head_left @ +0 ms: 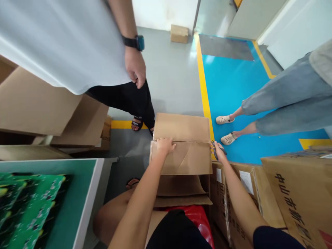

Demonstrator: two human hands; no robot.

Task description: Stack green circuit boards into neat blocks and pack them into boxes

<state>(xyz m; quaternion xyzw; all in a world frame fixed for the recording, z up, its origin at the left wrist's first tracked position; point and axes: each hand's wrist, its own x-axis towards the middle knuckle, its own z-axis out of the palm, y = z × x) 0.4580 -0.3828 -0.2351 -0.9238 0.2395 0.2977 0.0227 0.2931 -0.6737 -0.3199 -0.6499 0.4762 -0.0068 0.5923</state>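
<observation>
A brown cardboard box point(185, 159) with its two top flaps folded together stands in front of me, a seam running across its top. My left hand point(165, 146) lies on the box near the seam's left end, palm down, with thumb and fingers extended. At the box's right side, my right hand point(220, 154) is closed around dark-handled pliers point(214, 150). The pliers' tips are close to the box's right edge; whether they touch it I cannot tell. Clear tape shows on the box's left edge.
A person in a white shirt point(70, 41) stands front left; another person's legs point(290, 100) are at right. Large cartons point(298, 193) line the right side, more cartons point(33, 100) the left. Green circuit boards point(41, 200) lie on a table point(85, 173). A red stool point(199, 221) is beneath me.
</observation>
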